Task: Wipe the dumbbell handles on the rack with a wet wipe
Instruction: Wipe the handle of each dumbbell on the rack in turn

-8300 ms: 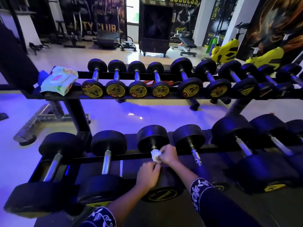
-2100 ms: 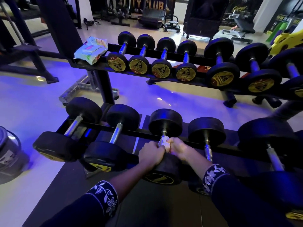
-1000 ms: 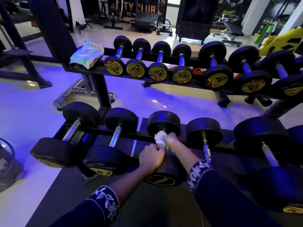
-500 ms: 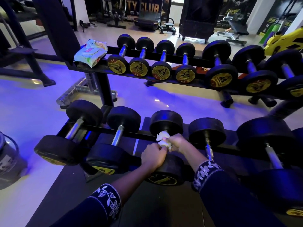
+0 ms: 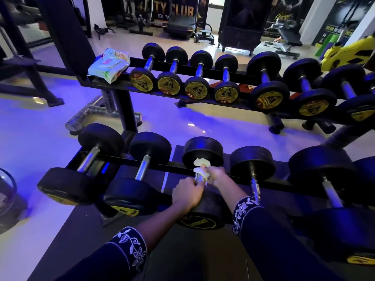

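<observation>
Wiping a dumbbell handle (image 5: 199,178) on the lower rack (image 5: 121,158)
It lies across the rail. The right hand (image 5: 216,175) clenches the wet wipe (image 5: 199,163) round its far part, and the left hand (image 5: 187,192) grips its near end.

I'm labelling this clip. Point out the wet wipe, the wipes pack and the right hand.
wet wipe (image 5: 199,162), head view, bunched upper fold.
wipes pack (image 5: 109,64), head view, wrapper middle.
right hand (image 5: 216,175), head view, knuckles.

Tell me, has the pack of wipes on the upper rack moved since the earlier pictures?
No. The pack of wipes lies at the left end of the upper rack, right beside the first small dumbbell, exactly as before.
</observation>
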The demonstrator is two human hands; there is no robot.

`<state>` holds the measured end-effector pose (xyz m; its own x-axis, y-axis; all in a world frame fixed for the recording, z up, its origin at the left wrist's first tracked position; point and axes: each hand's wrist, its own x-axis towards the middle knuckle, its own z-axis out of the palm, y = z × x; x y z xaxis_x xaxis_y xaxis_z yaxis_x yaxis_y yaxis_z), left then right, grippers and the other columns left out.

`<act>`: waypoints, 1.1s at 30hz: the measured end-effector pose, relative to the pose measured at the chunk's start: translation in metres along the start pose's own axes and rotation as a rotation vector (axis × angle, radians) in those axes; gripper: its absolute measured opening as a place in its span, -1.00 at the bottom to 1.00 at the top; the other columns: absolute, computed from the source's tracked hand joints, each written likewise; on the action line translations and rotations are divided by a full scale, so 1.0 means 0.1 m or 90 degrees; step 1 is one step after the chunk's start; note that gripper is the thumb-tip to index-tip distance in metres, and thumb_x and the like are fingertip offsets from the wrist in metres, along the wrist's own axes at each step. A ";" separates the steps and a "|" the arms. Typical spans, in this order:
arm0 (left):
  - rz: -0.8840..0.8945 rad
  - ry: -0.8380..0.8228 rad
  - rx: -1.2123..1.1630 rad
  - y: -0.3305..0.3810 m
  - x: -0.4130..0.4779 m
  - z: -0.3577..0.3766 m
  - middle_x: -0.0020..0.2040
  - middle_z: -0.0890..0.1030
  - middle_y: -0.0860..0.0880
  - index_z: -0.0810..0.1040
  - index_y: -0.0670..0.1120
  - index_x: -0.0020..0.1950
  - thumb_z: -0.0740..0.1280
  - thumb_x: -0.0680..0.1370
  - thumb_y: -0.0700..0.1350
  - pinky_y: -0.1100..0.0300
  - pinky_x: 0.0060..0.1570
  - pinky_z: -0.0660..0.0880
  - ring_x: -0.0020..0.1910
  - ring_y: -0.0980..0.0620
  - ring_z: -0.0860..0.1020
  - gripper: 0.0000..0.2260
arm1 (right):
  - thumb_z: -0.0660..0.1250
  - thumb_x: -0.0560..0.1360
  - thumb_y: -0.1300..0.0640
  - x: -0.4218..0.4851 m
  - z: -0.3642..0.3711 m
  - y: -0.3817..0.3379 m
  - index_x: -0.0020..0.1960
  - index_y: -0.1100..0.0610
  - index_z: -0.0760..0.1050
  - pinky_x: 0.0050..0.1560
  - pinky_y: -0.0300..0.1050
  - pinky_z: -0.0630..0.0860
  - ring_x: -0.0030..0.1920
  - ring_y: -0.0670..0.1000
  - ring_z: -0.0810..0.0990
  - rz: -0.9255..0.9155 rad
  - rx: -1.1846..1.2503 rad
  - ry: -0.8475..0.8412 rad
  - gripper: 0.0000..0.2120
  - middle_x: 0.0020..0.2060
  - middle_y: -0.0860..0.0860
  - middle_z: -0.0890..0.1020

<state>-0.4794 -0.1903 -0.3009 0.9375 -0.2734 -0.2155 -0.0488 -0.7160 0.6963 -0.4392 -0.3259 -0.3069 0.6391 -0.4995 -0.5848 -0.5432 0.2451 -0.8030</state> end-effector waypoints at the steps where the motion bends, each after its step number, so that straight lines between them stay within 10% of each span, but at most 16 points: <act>1: 0.000 0.003 0.005 0.00 0.00 0.00 -0.06 0.63 -0.11 0.52 -0.07 -0.20 0.22 0.55 0.16 0.02 -0.01 0.50 0.00 -0.15 0.59 -0.67 | 0.39 0.42 0.39 0.00 -0.04 0.04 -0.01 0.34 0.46 -0.63 -0.17 0.47 -0.59 0.00 0.54 0.007 -0.003 -0.007 -0.82 -0.35 0.16 0.52; 6: -0.009 0.011 0.039 0.00 0.04 0.01 0.05 0.63 -0.11 0.62 -0.09 0.05 0.19 0.55 0.15 0.06 -0.01 0.44 0.09 -0.15 0.58 -0.63 | 0.41 0.36 0.44 -0.09 -0.24 0.31 -0.32 0.22 0.46 -0.59 -0.35 0.39 -0.57 -0.09 0.47 0.017 -0.126 -0.045 -0.80 -0.43 0.09 0.49; 17: 0.000 0.005 0.018 0.00 0.00 -0.02 -0.14 0.61 -0.01 0.62 -0.08 -0.09 0.22 0.58 0.14 0.11 -0.13 0.42 -0.02 -0.08 0.60 -0.67 | 0.57 0.29 0.23 0.28 -0.03 0.09 -0.01 0.34 0.49 -0.59 -0.21 0.40 -0.40 0.04 0.54 0.037 0.032 0.011 -0.62 -0.18 0.21 0.62; 23: -0.014 0.007 0.030 0.01 0.04 0.01 -0.01 0.65 -0.11 0.62 -0.09 -0.07 0.21 0.53 0.13 0.06 -0.01 0.46 0.04 -0.15 0.59 -0.67 | 0.26 0.47 0.49 0.04 -0.15 0.27 -0.34 0.27 0.45 -0.60 -0.25 0.39 -0.61 -0.04 0.48 0.037 0.024 -0.040 -0.75 -0.44 0.13 0.48; 26: -0.016 0.007 0.038 0.01 0.05 0.03 -0.01 0.64 -0.10 0.62 -0.09 -0.05 0.22 0.53 0.15 0.07 -0.02 0.46 0.04 -0.15 0.59 -0.66 | 0.07 0.60 0.27 0.05 -0.08 0.19 -0.24 0.26 0.44 -0.32 -0.04 0.44 -0.35 0.13 0.49 0.085 0.169 -0.100 -0.71 -0.46 0.17 0.54; 33: -0.019 0.010 0.027 -0.01 0.05 0.01 -0.01 0.64 -0.09 0.62 -0.10 0.01 0.22 0.53 0.16 0.06 0.01 0.49 0.02 -0.12 0.59 -0.63 | 0.11 0.35 0.21 0.36 -0.09 0.32 -0.25 0.24 0.51 -0.32 -0.14 0.45 -0.39 0.13 0.50 0.073 0.060 -0.125 -0.79 -0.38 0.15 0.52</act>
<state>-0.4753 -0.1922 -0.3033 0.9441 -0.2419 -0.2241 -0.0355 -0.7502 0.6602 -0.4384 -0.3438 -0.3529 0.6753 -0.2953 -0.6758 -0.5702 0.3722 -0.7324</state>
